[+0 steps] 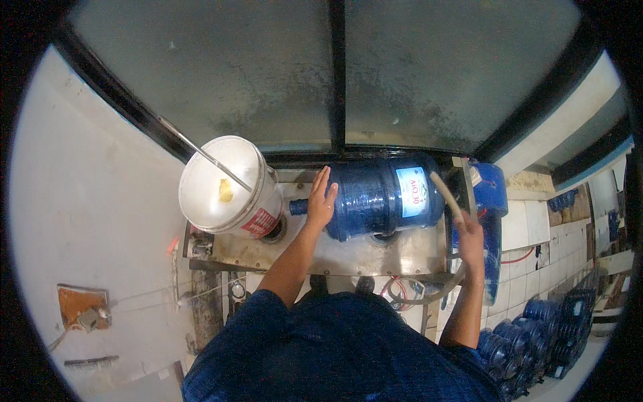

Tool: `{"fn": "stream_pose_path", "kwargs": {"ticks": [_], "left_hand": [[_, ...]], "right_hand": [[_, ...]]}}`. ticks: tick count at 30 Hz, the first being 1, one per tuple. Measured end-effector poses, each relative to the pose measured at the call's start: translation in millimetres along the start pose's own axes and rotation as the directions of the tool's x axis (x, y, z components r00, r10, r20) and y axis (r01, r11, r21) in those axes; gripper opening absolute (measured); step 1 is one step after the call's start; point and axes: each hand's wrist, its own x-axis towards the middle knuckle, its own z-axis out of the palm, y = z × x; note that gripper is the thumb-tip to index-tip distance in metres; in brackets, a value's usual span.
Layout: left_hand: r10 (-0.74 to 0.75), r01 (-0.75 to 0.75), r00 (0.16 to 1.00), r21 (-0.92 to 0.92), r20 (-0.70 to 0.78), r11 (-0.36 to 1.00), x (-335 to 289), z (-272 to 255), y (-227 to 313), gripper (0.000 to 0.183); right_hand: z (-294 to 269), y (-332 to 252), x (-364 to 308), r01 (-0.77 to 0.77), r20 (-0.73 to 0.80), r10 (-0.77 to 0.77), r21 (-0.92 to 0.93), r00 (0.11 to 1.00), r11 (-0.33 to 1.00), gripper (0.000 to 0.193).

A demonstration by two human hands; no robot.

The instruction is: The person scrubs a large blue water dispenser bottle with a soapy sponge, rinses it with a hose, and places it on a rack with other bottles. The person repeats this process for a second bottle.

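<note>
A large blue water jug (365, 201) with a pale label lies on its side across a metal counter (321, 251), its neck to the left. My left hand (323, 201) rests on the jug's shoulder, near the neck, fingers stretched out and thumb apart. My right hand (470, 238) is closed around a beige hose (443, 187). The hose's end is beside the jug's base; whether it touches is hard to tell. Left of the jug stands a white bucket (194, 208) with a long metal rod (201, 152) and something yellow (226, 190) inside.
Dark-framed glass panels (268, 80) rise behind the counter. A blue container (489, 187) is at the counter's right end. Several blue jugs (516, 342) stand on the floor at the lower right. The hose loops below the counter's front edge. A white wall (94, 201) is on the left.
</note>
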Motion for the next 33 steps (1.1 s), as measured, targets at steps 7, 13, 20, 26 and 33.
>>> {"fn": "stream_pose_path", "kwargs": {"ticks": [7,13,20,26,33], "left_hand": [[0.036,-0.036,0.999,-0.084,-0.001,0.996,6,0,-14,0.049],[0.043,-0.04,0.998,-0.07,0.054,0.997,4,2,-30,0.057],[-0.089,-0.047,0.842,0.236,0.533,0.971,-21,-62,-40,0.111],[0.008,-0.137,0.492,0.069,0.871,0.988,-27,-71,-135,0.078],[-0.322,-0.118,0.791,0.646,0.52,0.754,-13,-94,-41,0.05]], "right_hand": [[54,-81,-40,0.102,0.399,-0.087,-0.016,0.913,0.995,0.039],[103,-102,-44,0.15,0.557,-0.204,0.142,0.805,0.979,0.043],[94,-83,-46,0.09,0.505,-0.122,0.086,0.855,0.992,0.042],[92,-68,-44,0.105,0.487,-0.148,0.114,0.861,0.988,0.043],[61,-20,-48,0.017,0.276,-0.049,0.117,0.96,0.993,0.041]]}}
